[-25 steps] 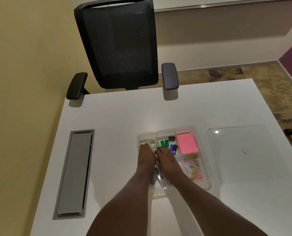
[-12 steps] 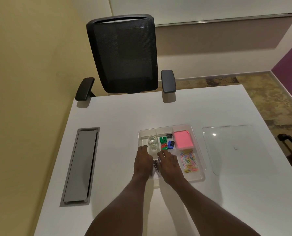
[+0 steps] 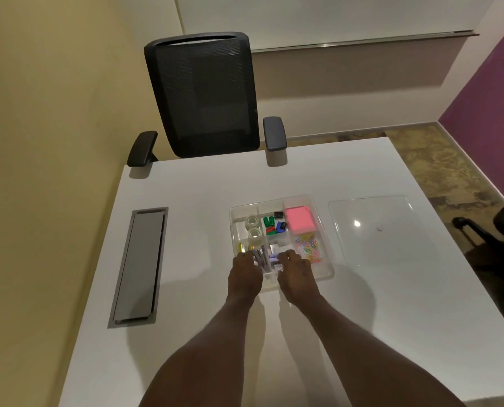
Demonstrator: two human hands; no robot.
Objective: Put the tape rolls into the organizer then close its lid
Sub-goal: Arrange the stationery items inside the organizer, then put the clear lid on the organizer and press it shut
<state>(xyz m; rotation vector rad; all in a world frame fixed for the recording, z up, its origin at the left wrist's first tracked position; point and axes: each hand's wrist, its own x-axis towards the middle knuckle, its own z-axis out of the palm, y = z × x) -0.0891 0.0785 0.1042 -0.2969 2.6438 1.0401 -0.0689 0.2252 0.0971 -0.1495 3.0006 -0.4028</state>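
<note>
While lid (image 3: pixel 371 227) lies aside, hands rest on organizer (image 3: pixel 324 271).

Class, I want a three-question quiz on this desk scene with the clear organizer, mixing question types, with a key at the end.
1. True or false: the clear lid is already on the organizer.
2. Which compartment holds the two tape rolls? A) far left B) far right C) near right
3. Fill in: the lid lies on the white table to the organizer's ____ side.

Key: 1 false; it lies apart on the table. 2 A. 3 right. Both the left hand and right hand rest at the organizer's near edge.
</note>
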